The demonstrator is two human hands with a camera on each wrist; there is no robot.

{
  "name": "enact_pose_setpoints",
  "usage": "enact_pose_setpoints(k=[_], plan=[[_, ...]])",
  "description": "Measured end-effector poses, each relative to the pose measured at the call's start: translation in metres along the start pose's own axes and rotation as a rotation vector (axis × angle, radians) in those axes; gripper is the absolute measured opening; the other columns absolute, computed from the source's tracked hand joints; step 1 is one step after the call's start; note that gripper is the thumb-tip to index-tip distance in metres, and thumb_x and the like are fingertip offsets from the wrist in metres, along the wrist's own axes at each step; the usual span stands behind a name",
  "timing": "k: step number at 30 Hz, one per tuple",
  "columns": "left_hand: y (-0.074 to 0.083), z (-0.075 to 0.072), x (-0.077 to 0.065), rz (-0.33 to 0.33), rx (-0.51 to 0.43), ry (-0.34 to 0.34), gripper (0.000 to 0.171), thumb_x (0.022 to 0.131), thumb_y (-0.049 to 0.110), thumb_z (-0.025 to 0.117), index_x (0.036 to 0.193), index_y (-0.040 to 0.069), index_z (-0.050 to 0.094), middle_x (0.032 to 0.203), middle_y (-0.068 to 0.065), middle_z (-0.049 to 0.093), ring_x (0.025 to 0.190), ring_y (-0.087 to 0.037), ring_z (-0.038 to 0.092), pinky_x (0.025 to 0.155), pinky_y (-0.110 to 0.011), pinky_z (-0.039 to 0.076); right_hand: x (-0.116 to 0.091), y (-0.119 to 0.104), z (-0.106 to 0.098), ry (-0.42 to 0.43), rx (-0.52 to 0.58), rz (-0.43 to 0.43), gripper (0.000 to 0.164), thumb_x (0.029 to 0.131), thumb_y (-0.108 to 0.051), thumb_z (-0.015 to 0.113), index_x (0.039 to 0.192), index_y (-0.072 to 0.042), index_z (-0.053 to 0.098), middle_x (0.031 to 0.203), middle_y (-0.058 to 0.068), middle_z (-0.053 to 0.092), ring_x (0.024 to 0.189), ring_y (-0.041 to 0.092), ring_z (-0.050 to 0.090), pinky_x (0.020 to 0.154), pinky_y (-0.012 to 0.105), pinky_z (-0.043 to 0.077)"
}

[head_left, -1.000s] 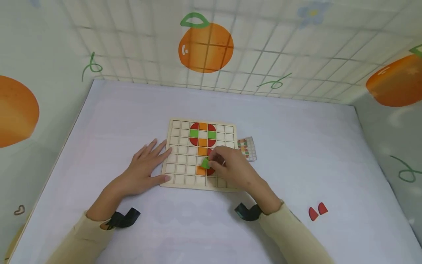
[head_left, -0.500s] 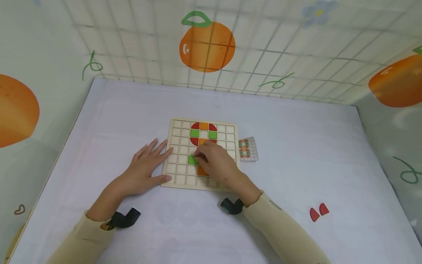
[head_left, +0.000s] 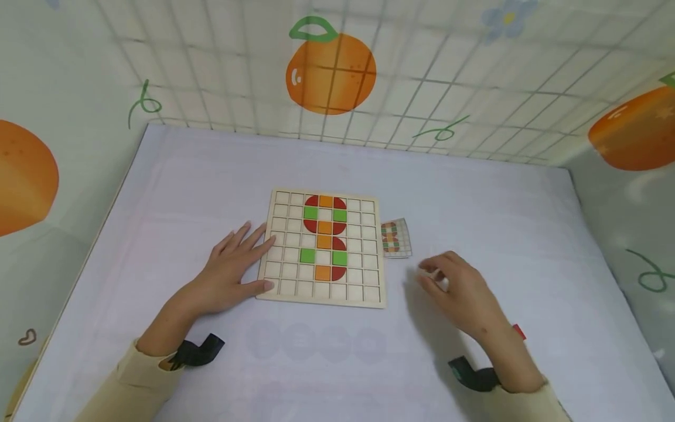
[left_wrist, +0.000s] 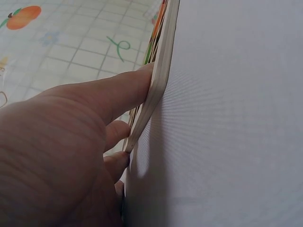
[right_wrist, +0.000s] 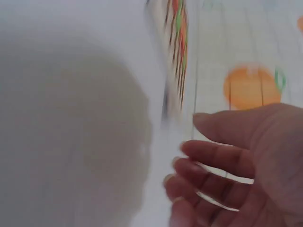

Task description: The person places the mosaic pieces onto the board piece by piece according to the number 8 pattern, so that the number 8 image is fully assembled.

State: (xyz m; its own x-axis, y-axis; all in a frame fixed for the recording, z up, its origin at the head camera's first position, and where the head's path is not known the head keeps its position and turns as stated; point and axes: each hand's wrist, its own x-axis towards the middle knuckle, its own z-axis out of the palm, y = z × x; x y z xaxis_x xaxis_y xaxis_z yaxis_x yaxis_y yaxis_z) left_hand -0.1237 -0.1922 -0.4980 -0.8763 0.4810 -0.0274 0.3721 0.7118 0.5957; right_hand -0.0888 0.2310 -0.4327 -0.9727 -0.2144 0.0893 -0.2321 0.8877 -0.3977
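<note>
A wooden grid board [head_left: 311, 300] lies on the table with red quarter-round, orange and green square pieces in its cells. The lone green square [head_left: 307, 255] sits in the lower part of the pattern, left of the others there. My left hand [head_left: 229, 272] rests spread along the board's left edge, fingertips and thumb on the rim; the left wrist view shows those fingers against the board's side [left_wrist: 158, 78]. Right of the board, my right hand [head_left: 459, 293] is above the table with loosely curled fingers and nothing between them, as the right wrist view also shows.
A small pattern card [head_left: 403, 240] lies by the board's right edge, partly under it. A red piece [head_left: 520, 332] shows beside my right wrist; its neighbour is hidden by the arm. A printed cloth wall with oranges [head_left: 331, 74] stands behind the table.
My right hand has set the green square into a left-hand cell, let it go and moved right, away from the board. The left hand has stayed on the board's edge.
</note>
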Motion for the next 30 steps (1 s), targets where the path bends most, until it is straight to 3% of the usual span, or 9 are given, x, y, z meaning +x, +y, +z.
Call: enact_pose_setpoints(k=[4,7,10,12,17,21,30], plan=[[-0.002,0.002,0.001,-0.016,0.021,-0.001,0.088,0.094,0.039,0.077,0.166,0.019,0.031,0.176,-0.003,0.011,0.161,-0.028,-0.007,0.124,-0.057,-0.001,-0.042,0.049,-0.029,-0.054,-0.111,0.174,0.038,0.098,-0.022,0.074,0.126,0.003,0.069,0.12,0.024,0.061,0.1,0.04,0.064,0.076,0.057,0.055],[-0.003,0.003,0.0,-0.025,0.03,-0.001,0.089,0.094,0.038,0.078,0.166,0.02,0.031,0.175,-0.003,0.011,0.161,-0.027,-0.008,0.124,-0.056,-0.001,-0.064,0.08,-0.044,-0.15,-0.153,0.321,0.054,0.098,-0.033,0.074,0.133,0.007,0.062,0.125,0.035,0.051,0.101,0.047,0.062,0.075,0.061,0.055],[-0.004,0.003,-0.001,-0.026,0.03,-0.002,0.089,0.093,0.037,0.078,0.166,0.019,0.031,0.175,-0.003,0.011,0.161,-0.028,-0.008,0.124,-0.056,0.0,-0.079,0.1,-0.052,-0.243,-0.15,0.419,0.069,0.096,-0.044,0.075,0.135,0.009,0.057,0.125,0.04,0.047,0.101,0.047,0.06,0.075,0.061,0.056],[-0.004,0.003,-0.001,-0.024,0.026,-0.002,0.089,0.093,0.037,0.078,0.166,0.019,0.031,0.176,-0.004,0.011,0.161,-0.028,-0.007,0.124,-0.057,0.0,-0.085,0.106,-0.053,-0.286,-0.126,0.457,0.076,0.093,-0.051,0.077,0.134,0.009,0.055,0.121,0.038,0.049,0.098,0.043,0.061,0.073,0.056,0.058],[-0.001,0.002,-0.001,-0.013,0.01,-0.006,0.087,0.094,0.036,0.078,0.166,0.018,0.032,0.176,-0.004,0.011,0.161,-0.029,-0.006,0.124,-0.058,-0.001,-0.092,0.099,-0.044,-0.254,-0.05,0.435,0.052,0.093,-0.033,0.081,0.122,0.004,0.062,0.107,0.016,0.059,0.09,0.027,0.064,0.067,0.037,0.053],[0.002,0.003,0.001,-0.006,0.002,-0.012,0.087,0.094,0.035,0.078,0.166,0.017,0.032,0.175,-0.005,0.011,0.161,-0.03,-0.006,0.124,-0.058,-0.001,-0.092,0.084,-0.035,-0.199,-0.011,0.383,0.03,0.095,-0.018,0.078,0.114,0.001,0.065,0.105,0.01,0.062,0.087,0.022,0.065,0.064,0.029,0.051],[0.001,0.001,0.0,0.019,-0.008,0.0,0.085,0.095,0.035,0.077,0.166,0.017,0.033,0.175,-0.005,0.013,0.161,-0.03,-0.006,0.124,-0.058,0.0,-0.053,0.041,-0.007,-0.073,0.05,0.189,0.019,0.094,-0.014,0.08,0.108,-0.004,0.07,0.098,0.004,0.068,0.081,0.017,0.061,0.064,0.025,0.052]])
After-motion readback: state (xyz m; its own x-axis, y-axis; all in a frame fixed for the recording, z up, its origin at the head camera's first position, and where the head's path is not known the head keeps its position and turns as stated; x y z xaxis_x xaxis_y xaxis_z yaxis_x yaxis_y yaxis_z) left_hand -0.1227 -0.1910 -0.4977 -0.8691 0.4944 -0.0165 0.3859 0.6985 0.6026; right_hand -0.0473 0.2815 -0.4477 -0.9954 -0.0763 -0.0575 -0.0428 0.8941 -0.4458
